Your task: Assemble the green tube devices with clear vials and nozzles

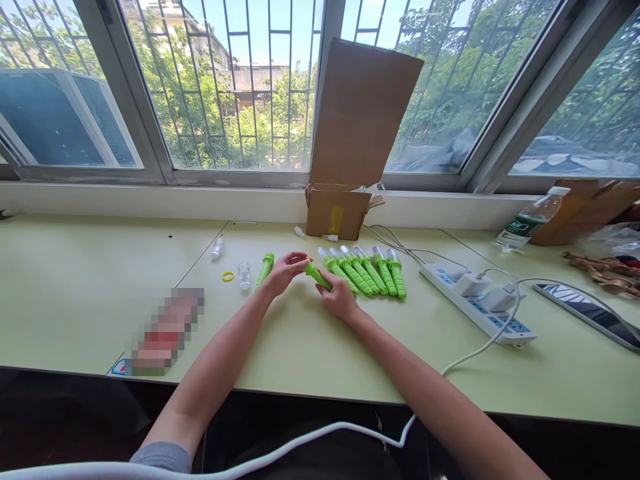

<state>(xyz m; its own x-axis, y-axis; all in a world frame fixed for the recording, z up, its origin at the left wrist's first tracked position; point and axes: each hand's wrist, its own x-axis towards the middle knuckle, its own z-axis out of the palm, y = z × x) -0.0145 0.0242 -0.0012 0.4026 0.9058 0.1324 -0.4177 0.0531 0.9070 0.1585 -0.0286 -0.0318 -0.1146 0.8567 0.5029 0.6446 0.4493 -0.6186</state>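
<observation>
My right hand (340,297) is wrapped round the lower part of a green ribbed handle (317,274), held tilted just above the table. The fingers of my left hand (287,270) close about its upper end, where a small orange-yellow spot shows; they partly hide that end. Just left of my left hand lies another green handle (265,268) without a clear cap. Beside it are a clear plastic cup (244,275), a yellow ring (228,276) and a small clear plastic piece (217,249). Several green handles with clear caps (369,270) lie in a row right of my hands.
An open cardboard box (333,212) stands by the window, with small clear pieces before it. To the right are a white power strip (477,303) with plugs and cables, a phone (590,313) and a water bottle (530,220). A blurred-out object (167,333) lies front left.
</observation>
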